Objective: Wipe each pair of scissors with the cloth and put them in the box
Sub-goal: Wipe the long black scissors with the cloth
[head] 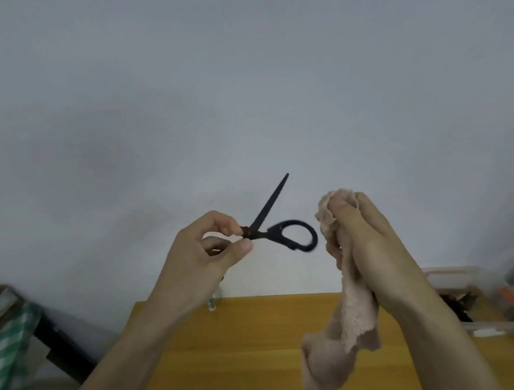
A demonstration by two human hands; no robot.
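Observation:
Both hands are raised in front of a pale wall above the table. My left hand [206, 252] pinches a pair of black scissors [275, 224] near the pivot between thumb and fingers. One blade points up and to the right; a black handle loop swings to the right and looks blurred. My right hand [369, 247] grips a pale pink cloth [345, 336], bunched at the fingertips with the rest hanging down over the table. A small gap separates the cloth from the handle loop. No box is clearly in view.
A yellow wooden table [247, 351] lies below the hands. A white rack [475, 294] with dark and orange items stands at the right edge. A green checked cloth [5, 356] covers something at the left. A small bottle [212, 304] stands at the table's far edge.

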